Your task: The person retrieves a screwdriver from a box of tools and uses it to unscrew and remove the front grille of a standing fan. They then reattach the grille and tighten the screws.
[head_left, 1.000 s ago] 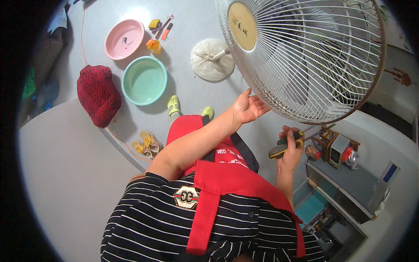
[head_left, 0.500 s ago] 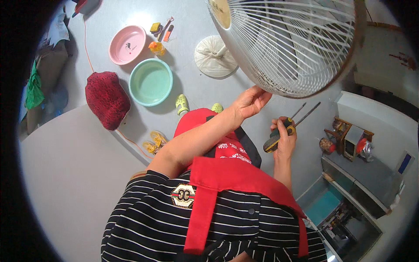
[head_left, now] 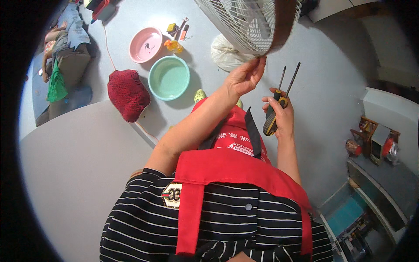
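A standing fan with a white wire guard (head_left: pixel 235 22) and a brown rim is at the top, its round base (head_left: pixel 224 54) wrapped in pale plastic. My left hand (head_left: pixel 246 77) reaches up to the lower edge of the guard, with thumb and fingers pinched together on its rim. Exactly what the fingertips grip there is hidden. Lower right of the guard, my right hand (head_left: pixel 283 114) is closed round two screwdrivers (head_left: pixel 271 121) with black and yellow handles. Their metal shafts point up and away, apart from the fan.
A green basin (head_left: pixel 169 94) and a pink basin (head_left: pixel 135 48) stand on the floor at left, beside an orange bottle (head_left: pixel 173 46). A dark red cushion (head_left: pixel 127 94) lies at the edge of a pale table (head_left: pixel 83 174). A shelf unit (head_left: pixel 379 183) is at right. Another person sits far left.
The view has shifted, and the fan's guard now shows more side-on. My left hand has closed more tightly at the rim. The screwdrivers in my right hand now point more steeply upward.
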Available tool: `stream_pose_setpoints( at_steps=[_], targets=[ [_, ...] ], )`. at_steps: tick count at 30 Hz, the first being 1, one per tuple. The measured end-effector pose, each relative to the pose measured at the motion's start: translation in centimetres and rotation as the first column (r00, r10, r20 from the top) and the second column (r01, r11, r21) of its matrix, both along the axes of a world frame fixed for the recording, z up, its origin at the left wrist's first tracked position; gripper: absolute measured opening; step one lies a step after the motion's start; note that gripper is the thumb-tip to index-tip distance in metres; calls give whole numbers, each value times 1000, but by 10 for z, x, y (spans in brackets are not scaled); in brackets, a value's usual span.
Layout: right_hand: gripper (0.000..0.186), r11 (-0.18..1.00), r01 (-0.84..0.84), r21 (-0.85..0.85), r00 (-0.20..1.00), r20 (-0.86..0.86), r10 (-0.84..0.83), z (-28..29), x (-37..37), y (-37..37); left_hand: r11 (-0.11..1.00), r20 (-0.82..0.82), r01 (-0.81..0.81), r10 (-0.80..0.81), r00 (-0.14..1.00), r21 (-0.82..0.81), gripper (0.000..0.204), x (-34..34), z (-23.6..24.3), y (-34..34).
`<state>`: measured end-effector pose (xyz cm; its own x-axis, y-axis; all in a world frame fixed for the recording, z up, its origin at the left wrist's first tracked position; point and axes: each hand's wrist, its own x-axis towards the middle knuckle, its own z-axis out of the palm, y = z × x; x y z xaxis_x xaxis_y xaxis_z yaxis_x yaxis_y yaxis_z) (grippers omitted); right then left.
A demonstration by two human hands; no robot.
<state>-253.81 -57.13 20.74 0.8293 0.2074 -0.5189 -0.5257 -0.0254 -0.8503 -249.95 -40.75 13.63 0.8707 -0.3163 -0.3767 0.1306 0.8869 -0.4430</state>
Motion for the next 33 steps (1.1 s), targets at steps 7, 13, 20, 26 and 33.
stream_pose_setpoints(
  at_steps=[7, 13, 20, 26, 33],
  targets=[
    [32, 997, -61, 50, 998, -27, 63, -12, 2, -14, 993, 41, 37, -42, 998, 110, 18, -5, 11, 3],
    [30, 994, -103, 31, 995, 9, 102, -8, 4, -16, 742, 6, 112, -154, 988, 661, 21, -20, 27, -5],
    [26, 988, -142, -57, 985, 86, 147, -18, -2, -16, -164, -166, 106, -416, 894, 981, 28, -49, 58, -47],
    [36, 975, -38, 220, 999, -30, 45, -15, -9, -25, 15, -115, 132, -394, 912, 991, 30, -47, 59, -37],
    [31, 954, 141, 264, 980, -171, -97, -27, -29, -28, 71, -107, 150, -416, 903, 986, 35, -41, 42, -23]
  ],
)
